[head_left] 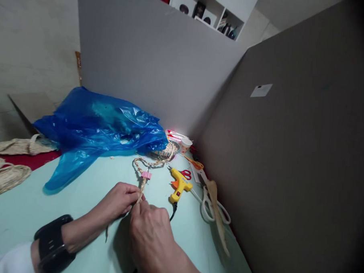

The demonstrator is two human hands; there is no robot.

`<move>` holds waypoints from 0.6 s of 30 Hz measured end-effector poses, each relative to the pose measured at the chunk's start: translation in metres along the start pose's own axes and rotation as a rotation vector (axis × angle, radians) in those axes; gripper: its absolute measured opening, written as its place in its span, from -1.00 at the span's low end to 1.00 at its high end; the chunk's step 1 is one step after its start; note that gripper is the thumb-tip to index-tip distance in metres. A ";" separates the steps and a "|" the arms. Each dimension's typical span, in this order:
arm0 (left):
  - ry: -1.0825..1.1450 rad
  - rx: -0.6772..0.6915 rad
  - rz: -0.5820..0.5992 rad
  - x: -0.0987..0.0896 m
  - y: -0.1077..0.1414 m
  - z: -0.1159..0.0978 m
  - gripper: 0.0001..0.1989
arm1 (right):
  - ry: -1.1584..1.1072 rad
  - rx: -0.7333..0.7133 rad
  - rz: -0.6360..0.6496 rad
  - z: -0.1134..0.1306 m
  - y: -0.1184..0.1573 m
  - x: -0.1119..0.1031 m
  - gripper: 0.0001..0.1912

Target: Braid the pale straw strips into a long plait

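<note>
While the left hand point(125, 196) pinches the braided cord point(143, 186) just below the pink clip point(146, 175), the right hand point(149, 225) grips its lower end close beside. The cord lies over the pale green table point(108, 177), left of the yellow glue gun point(179, 186), its far part reaching the woven coil point(171, 149).

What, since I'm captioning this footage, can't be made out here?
All in the head view:
Lower stretch of tan braided strand: covered by left hand and right hand.
Inside of crumpled blue plastic bag: hidden by its film.
Print on white card: too small.
Top of white shelf unit: cut off by upper edge.
</note>
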State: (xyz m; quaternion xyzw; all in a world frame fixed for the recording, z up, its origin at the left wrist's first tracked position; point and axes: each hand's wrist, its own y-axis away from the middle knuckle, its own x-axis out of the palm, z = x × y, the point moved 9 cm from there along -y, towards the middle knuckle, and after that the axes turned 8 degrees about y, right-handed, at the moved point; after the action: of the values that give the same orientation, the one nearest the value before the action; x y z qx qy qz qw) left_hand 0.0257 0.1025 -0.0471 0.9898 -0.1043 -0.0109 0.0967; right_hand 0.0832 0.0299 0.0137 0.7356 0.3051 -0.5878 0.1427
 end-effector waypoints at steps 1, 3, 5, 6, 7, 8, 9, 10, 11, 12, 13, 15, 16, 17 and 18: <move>0.025 -0.025 0.018 0.000 0.001 0.002 -0.67 | 0.014 -0.023 0.031 0.006 0.000 0.004 -0.71; 0.071 -0.051 0.048 0.001 0.003 0.002 -0.63 | 0.020 -0.067 0.080 0.013 0.001 0.010 -0.65; 0.113 -0.052 0.070 0.001 0.006 -0.001 -0.65 | -0.076 -0.102 0.065 0.011 0.000 0.006 -0.69; 0.133 -0.047 0.082 0.001 0.007 -0.002 -0.68 | -0.167 -0.087 0.044 0.004 -0.001 0.002 -0.75; 0.151 -0.042 0.097 0.001 0.008 -0.003 -0.71 | -0.267 -0.033 0.016 -0.007 -0.003 -0.001 -0.82; 0.165 -0.039 0.115 0.002 0.009 -0.004 -0.72 | -0.368 0.059 -0.019 -0.023 -0.004 -0.004 -0.83; 0.177 -0.037 0.135 0.003 0.010 -0.004 -0.72 | -0.451 0.179 -0.061 -0.041 -0.004 -0.005 -0.81; 0.184 -0.038 0.158 0.005 0.010 -0.004 -0.72 | -0.523 0.297 -0.094 -0.058 -0.004 -0.004 -0.80; 0.187 -0.038 0.180 0.006 0.010 -0.003 -0.71 | -0.590 0.392 -0.108 -0.072 -0.003 0.001 -0.79; 0.187 -0.038 0.201 0.007 0.010 -0.003 -0.70 | -0.667 0.444 -0.098 -0.080 -0.003 0.007 -0.79; 0.187 -0.036 0.220 0.008 0.010 -0.003 -0.69 | -0.754 0.459 -0.070 -0.082 -0.004 0.015 -0.78; 0.186 -0.027 0.243 0.010 0.011 -0.005 -0.67 | -0.909 0.427 -0.001 -0.077 -0.009 0.029 -0.80; 0.190 -0.021 0.244 0.011 0.011 -0.006 -0.67 | -0.963 0.417 0.024 -0.074 -0.010 0.035 -0.81; 0.194 -0.015 0.237 0.011 0.012 -0.007 -0.66 | -1.005 0.420 0.038 -0.072 -0.011 0.040 -0.82; 0.197 -0.010 0.225 0.011 0.013 -0.008 -0.64 | -1.037 0.431 0.047 -0.071 -0.012 0.044 -0.83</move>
State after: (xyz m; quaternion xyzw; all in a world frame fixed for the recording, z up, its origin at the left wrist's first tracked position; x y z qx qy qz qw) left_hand 0.0343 0.0897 -0.0367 0.9676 -0.2043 0.0968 0.1120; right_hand 0.1366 0.0917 -0.0073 0.3696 0.0515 -0.9181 0.1332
